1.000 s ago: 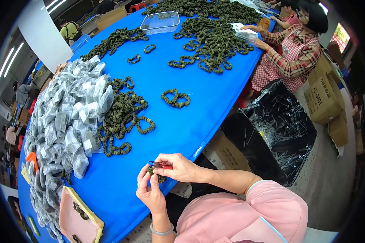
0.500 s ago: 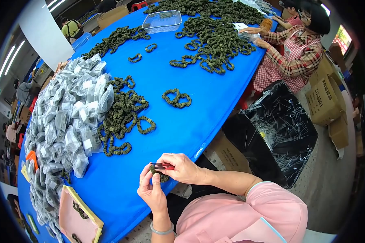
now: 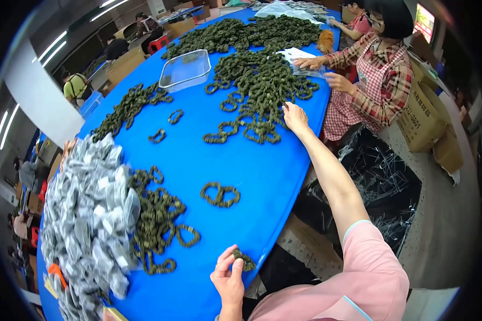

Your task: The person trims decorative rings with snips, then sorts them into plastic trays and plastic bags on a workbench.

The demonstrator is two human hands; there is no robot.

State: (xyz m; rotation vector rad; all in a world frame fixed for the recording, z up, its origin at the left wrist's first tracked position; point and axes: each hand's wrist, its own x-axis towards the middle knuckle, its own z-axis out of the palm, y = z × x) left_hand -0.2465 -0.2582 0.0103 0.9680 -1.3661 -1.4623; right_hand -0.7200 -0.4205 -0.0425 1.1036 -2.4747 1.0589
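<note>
Two containers show most of themselves: a clear basket on the blue table, blue showing through its bottom, and a black-lined bin on the floor, strewn with thin pale strips. Just a corner of a yellow-rimmed tray is visible; its contents cannot be told. Many grey-looking clear bags lie heaped beside a smaller pile of green bands. The left hand pinches a bunched green band narrowly between thumb and fingers, near the table's edge. The right hand reaches to the larger pile, fingers curled, a dark tip showing; whether they close on it, I cannot tell.
</note>
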